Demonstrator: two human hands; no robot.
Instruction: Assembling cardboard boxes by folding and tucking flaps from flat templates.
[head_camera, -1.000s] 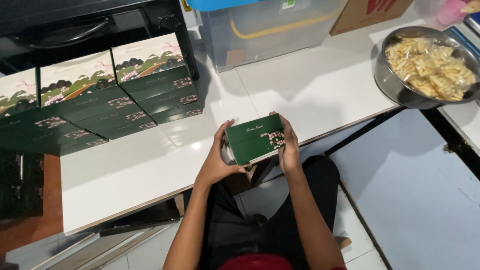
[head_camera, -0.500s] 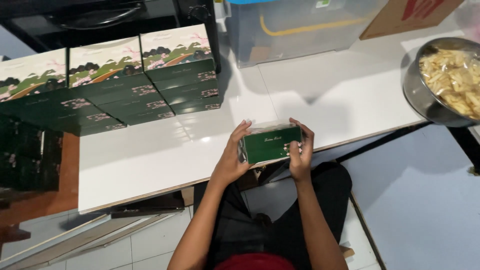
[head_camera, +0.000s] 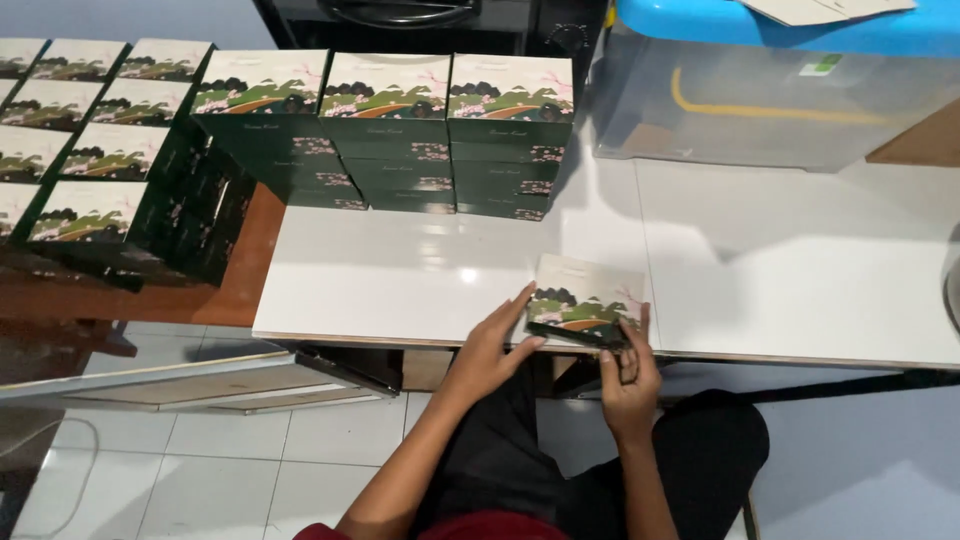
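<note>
Both hands hold 1 small green box (head_camera: 585, 300) at the near edge of the white table (head_camera: 400, 275). The left hand (head_camera: 495, 340) grips the box's left end, and the right hand (head_camera: 628, 375) grips its right corner. Stacked green boxes (head_camera: 385, 130) sit behind this box.

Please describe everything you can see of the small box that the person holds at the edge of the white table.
The small box is flat and rectangular, apparently printed cardboard. Its pale lid shows a landscape picture with dark trees and green and orange hills; its sides are dark green. It is closed and lies lid up at the near edge of the white table, slightly overhanging it. The left hand touches its left side, and the right hand grips its near right corner.
</note>
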